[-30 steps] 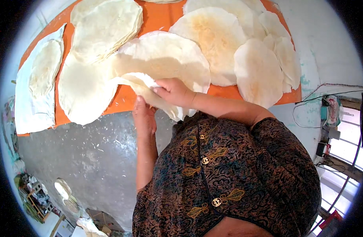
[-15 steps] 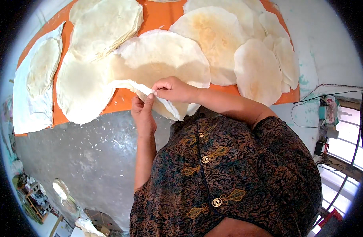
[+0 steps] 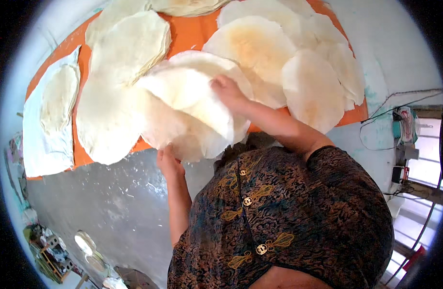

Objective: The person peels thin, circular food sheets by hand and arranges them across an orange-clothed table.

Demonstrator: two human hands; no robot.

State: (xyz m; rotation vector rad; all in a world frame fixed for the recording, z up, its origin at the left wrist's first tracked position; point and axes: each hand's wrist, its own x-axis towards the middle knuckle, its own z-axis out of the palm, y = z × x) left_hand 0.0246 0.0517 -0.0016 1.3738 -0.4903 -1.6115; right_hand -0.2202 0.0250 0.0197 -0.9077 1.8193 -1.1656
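A large, thin round flatbread (image 3: 171, 126) is spread between my hands at the table's near edge, partly folded over and overlapping another pale flatbread (image 3: 197, 60) behind it. My left hand (image 3: 171, 164) is closed on its near rim, with the fingertips hidden under or behind the sheet. My right hand (image 3: 228, 92), slightly blurred, is closed on a lifted part of the sheet further right and back. Whether one layer or two lies between my right fingers cannot be made out.
An orange table (image 3: 190, 33) carries piled flatbreads on the left (image 3: 132, 45) and right (image 3: 252, 43). A smaller pile (image 3: 60, 98) rests on white cloth (image 3: 36, 139) at far left. Grey floor (image 3: 115, 207) with scattered flakes lies below. Cables (image 3: 383, 108) run along the right wall.
My hands were together pinching the flatbread's edge. They have parted: the right moved back and right, the left down towards me, and the sheet has opened out between them.
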